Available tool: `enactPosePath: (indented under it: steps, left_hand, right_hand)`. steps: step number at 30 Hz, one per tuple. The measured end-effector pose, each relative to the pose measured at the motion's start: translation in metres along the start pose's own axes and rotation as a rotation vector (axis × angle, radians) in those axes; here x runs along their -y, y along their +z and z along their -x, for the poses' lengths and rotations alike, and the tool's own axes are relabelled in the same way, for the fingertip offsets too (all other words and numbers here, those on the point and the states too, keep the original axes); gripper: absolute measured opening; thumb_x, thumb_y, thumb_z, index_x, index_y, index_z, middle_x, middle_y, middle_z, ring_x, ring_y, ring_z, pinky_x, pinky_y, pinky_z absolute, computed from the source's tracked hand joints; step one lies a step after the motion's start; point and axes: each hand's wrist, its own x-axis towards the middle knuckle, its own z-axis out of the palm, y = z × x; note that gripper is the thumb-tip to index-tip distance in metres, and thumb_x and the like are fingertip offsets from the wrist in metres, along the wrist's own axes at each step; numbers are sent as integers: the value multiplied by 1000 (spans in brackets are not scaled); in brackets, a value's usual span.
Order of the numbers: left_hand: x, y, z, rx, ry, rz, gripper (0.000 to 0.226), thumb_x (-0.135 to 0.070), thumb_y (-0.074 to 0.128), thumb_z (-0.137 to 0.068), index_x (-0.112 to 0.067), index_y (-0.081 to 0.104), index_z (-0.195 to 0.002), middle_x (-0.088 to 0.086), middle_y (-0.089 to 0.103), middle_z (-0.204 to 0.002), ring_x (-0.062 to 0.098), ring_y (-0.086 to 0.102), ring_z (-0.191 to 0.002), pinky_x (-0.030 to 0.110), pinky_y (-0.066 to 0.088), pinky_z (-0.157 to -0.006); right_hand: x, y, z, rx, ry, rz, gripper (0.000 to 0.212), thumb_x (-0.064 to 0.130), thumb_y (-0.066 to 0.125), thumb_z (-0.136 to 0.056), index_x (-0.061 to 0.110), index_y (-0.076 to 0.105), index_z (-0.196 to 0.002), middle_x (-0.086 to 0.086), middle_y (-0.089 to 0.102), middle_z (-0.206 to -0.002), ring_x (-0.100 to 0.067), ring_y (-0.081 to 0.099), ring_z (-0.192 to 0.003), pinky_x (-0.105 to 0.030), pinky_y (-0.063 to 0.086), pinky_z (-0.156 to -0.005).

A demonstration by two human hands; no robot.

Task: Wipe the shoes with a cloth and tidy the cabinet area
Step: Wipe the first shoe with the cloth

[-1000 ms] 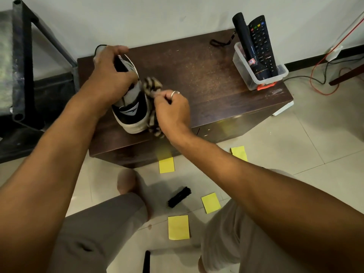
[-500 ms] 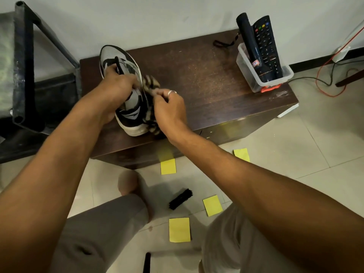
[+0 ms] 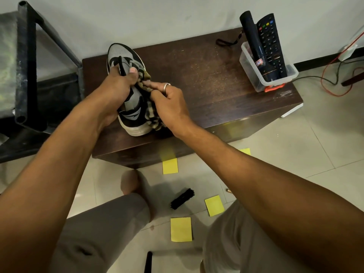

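Shoe stands by cabinet front edge, left hand in closed grip around it, right hand pinching cloth.

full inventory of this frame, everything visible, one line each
shoe: 1, grey and black, white sole, cabinet top, left part
cloth: 1, beige and dark striped, against the shoe's right side
cabinet: 1, dark brown, by the wall
clear bin: 1, transparent, cabinet top, right rear
remote: 1, black, standing in the clear bin
tube with strap: 1, black, in the clear bin beside the remote
sticky notes: 4, yellow, floor before the cabinet
brush: 1, black, floor among the sticky notes
metal frame: 1, black, left of the cabinet
cables: at least 2, red and dark, floor at right
left hand: 1, grips the shoe
right hand: 1, ringed, holds the cloth
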Motion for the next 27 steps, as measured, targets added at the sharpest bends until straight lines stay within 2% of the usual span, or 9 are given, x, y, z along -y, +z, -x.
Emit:
enactPosePath:
  steps: [3,6,9,12,17,20,23,25,27]
  left_hand:
    - [0,0,0,-6,12,-7,44,-35,48,-107,-20,40,-147,-4,61,-119,15,62,-111,31,51,-90]
    - [1,-1,-1,-6,13,-13,46,-37,48,-107,-20,39,-149,-4,61,-122,17,60,-115,34,49,-98]
    - [3,-2,-4,4,12,9,43,-38,50,-106,-21,42,-145,-1,63,-127,20,62,-117,42,49,-105]
    - [6,-4,-7,11,11,26,45,-39,51,-105,-21,43,-145,1,62,-133,21,62,-119,45,49,-107]
    - [7,-6,-9,23,-11,29,49,-42,53,-104,-23,41,-147,0,63,-132,21,63,-118,46,49,-107]
    - [7,-5,-8,15,-13,36,48,-41,53,-104,-22,42,-146,-1,64,-127,22,64,-116,44,50,-104]
    - [7,-4,-7,-3,-13,44,47,-40,53,-104,-20,42,-146,1,63,-128,22,63,-116,44,51,-103]
    - [8,-4,-8,-4,-12,53,48,-39,53,-104,-20,42,-147,2,63,-131,21,63,-116,45,50,-104]
    - [10,-6,-12,1,-6,55,49,-39,53,-104,-21,42,-148,1,63,-132,21,63,-118,45,49,-106]
  right_hand:
    - [-6,4,-2,-33,-47,95,33,8,50,-101,9,70,-127,-5,74,-112,-12,71,-95,-28,61,-82]
    - [-2,1,-4,-24,-60,137,31,10,51,-101,10,73,-122,2,72,-74,-3,63,-55,-23,52,-49]
    - [7,-5,-2,5,-20,211,27,11,52,-98,14,76,-87,11,55,-50,0,46,-41,-22,37,-44]
    - [14,-16,-5,91,50,333,40,10,53,-92,18,48,-53,12,37,-44,-3,33,-40,-23,31,-46]
    - [14,-33,-10,101,178,343,36,9,53,-89,21,45,-56,14,34,-44,-4,30,-40,-24,28,-47]
    - [12,-22,-8,-13,119,163,25,15,53,-99,23,77,-95,20,64,-73,5,59,-66,-17,48,-61]
    - [7,-5,-2,76,113,99,34,13,52,-101,14,68,-131,1,71,-123,-8,65,-111,-18,54,-90]
    - [6,-4,1,68,116,78,25,15,55,-100,9,77,-111,-6,75,-111,-15,69,-103,-26,57,-88]
    - [8,-7,6,85,121,84,24,12,58,-94,8,68,-72,-8,61,-72,-16,57,-68,-27,48,-63]
